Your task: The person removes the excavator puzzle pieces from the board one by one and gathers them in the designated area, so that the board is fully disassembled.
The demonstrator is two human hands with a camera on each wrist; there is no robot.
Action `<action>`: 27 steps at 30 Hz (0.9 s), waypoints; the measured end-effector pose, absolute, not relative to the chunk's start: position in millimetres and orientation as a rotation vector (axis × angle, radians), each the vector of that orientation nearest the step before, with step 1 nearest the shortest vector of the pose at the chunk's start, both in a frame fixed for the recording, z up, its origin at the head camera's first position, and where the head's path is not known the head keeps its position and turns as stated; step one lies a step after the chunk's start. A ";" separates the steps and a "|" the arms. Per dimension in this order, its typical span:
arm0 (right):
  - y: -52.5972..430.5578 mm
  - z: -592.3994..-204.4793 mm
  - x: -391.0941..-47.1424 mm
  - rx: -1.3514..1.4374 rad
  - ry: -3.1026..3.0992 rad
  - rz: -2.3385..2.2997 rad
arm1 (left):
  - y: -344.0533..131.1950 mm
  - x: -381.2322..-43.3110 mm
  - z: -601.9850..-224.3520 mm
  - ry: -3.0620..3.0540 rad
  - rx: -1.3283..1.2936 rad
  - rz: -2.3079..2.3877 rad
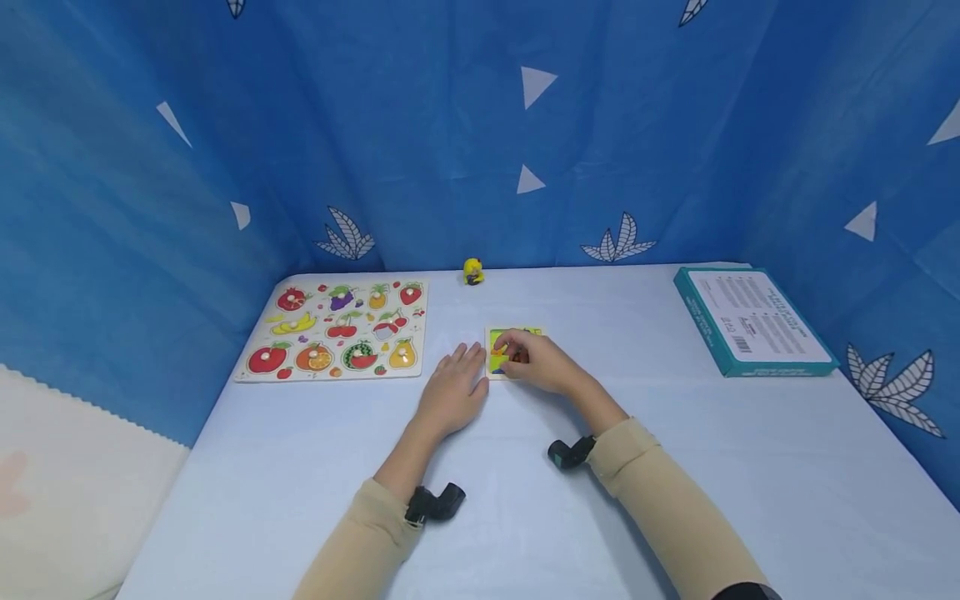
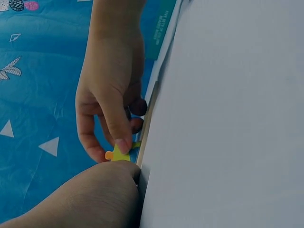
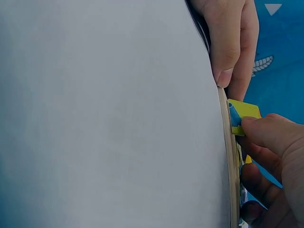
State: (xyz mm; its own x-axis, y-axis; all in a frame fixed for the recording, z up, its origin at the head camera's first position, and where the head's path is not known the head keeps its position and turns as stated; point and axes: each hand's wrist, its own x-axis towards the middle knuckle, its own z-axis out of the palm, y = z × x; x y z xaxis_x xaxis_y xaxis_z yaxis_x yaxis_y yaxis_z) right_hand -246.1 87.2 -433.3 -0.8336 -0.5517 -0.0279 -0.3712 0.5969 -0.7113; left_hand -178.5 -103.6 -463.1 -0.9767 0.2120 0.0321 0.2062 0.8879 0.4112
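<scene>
Beige sleeves (image 1: 667,500) enter from five and seven o'clock. Left hand (image 1: 452,392), fingers extended, lies at eight o'clock of a small wooden jigsaw tray (image 3: 230,156), thumb at its edge. Right hand (image 1: 543,364) pinches a yellow jigsaw piece (image 3: 244,109), tilted at the tray's nine o'clock side. From the tray, a fruit peg puzzle (image 1: 330,343) sits at nine, a teal box (image 1: 756,321) at three, a yellow figurine (image 1: 473,272) at eleven; beyond hangs blue patterned cloth (image 1: 480,150).
</scene>
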 end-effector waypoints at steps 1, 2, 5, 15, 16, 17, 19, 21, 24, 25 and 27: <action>87.0 -433.9 -245.8 -0.758 2.581 -1.065 | -103.6 -178.1 -463.6 3.040 0.336 0.666; 86.9 -434.3 -245.6 -0.756 2.580 -1.066 | -103.5 -177.7 -463.9 3.042 0.335 0.668; 86.5 -434.7 -245.2 -0.756 2.581 -1.075 | -103.4 -177.1 -464.4 3.046 0.332 0.670; 85.0 -427.2 -252.7 -0.757 2.579 -1.025 | -106.2 -186.4 -459.9 3.029 0.354 0.640; 84.0 -425.3 -254.8 -0.760 2.585 -1.030 | -106.9 -189.0 -458.4 3.041 0.357 0.645; 82.9 -423.8 -257.0 -0.764 2.592 -1.034 | -107.6 -191.5 -456.9 3.050 0.357 0.646; 81.2 -421.1 -260.3 -0.779 2.601 -1.041 | -109.0 -195.2 -454.5 3.066 0.351 0.652; 80.4 -420.5 -261.1 -0.779 2.595 -1.027 | -110.0 -195.8 -454.1 3.053 0.343 0.651; 82.3 -422.2 -257.5 -0.754 2.577 -0.996 | -109.4 -192.0 -456.7 3.012 0.339 0.646; 83.2 -423.3 -255.8 -0.743 2.575 -0.993 | -108.6 -190.5 -458.1 3.006 0.338 0.646; 86.2 -425.5 -252.1 -0.722 2.575 -0.991 | -106.0 -187.6 -461.0 2.999 0.340 0.660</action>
